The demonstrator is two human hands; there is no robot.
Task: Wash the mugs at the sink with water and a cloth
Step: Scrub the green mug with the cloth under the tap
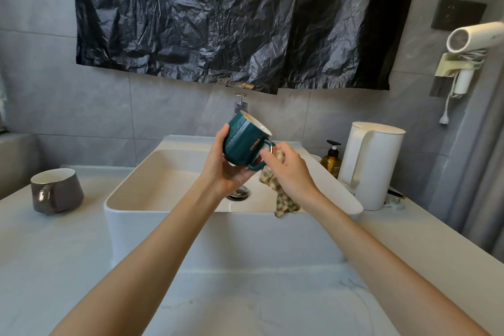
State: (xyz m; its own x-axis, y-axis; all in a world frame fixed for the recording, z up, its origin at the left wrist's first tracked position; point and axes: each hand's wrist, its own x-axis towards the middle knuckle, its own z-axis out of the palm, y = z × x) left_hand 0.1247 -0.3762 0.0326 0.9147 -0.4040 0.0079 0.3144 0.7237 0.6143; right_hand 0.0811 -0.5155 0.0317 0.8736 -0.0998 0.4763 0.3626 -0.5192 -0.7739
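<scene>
- Head view: I see the left hand (227, 169) holding the green mug (241, 144) above the sink (163, 207). The mug is tilted, with its mouth facing far and right and its handle toward the right hand (289, 172).
- The left fingers (240, 176) curl under the mug's base, and the thumb lies along its left wall.
- The right hand is just right of the mug. Its fingers pinch a bunched patterned cloth (283, 199) against the mug's handle, and the cloth's loose end hangs down over the near right part of the sink.
- "Hello" is printed on the mug's side beside the handle.
- A grey mug (56, 191) stands upright on the bench (54, 254), well left of the sink.
- The drain (240, 192) shows in the sink bottom just beside the left wrist, and the tap (241, 102) stands at the far rim behind the green mug. I cannot tell whether water runs.
- Right of the sink stand a white kettle (373, 166) and a brown pump bottle (331, 158).
- A black plastic sheet (218, 22) hangs on the far wall.
</scene>
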